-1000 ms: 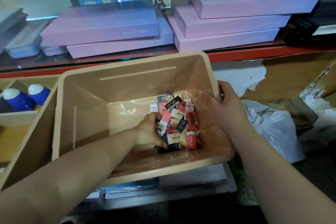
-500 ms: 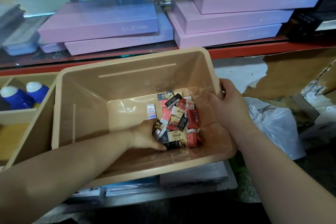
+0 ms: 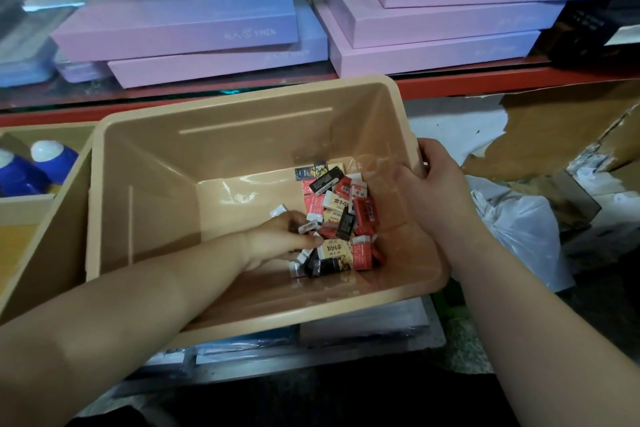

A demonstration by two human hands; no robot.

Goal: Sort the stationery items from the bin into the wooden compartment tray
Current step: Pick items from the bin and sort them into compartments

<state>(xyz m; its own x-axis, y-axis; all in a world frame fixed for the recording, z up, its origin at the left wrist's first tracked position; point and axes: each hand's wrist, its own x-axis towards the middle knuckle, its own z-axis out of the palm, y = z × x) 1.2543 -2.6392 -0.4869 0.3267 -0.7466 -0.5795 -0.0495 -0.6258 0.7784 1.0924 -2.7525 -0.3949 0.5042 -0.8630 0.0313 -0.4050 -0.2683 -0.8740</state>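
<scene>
My left hand (image 3: 277, 240) is down in the tan bin (image 3: 242, 98), fingers curled round a few of the small erasers (image 3: 346, 211) at the left edge of the pile. The pile lies on the bin floor toward its right wall, with red, white and black sleeves jumbled together. My right hand (image 3: 433, 184) grips the bin's right rim, thumb inside the wall. The wooden tray (image 3: 38, 210) sits just left of the bin, with two blue bottles (image 3: 52, 160) in its far compartment. Purple boxes (image 3: 180, 21) are stacked on the shelf behind.
</scene>
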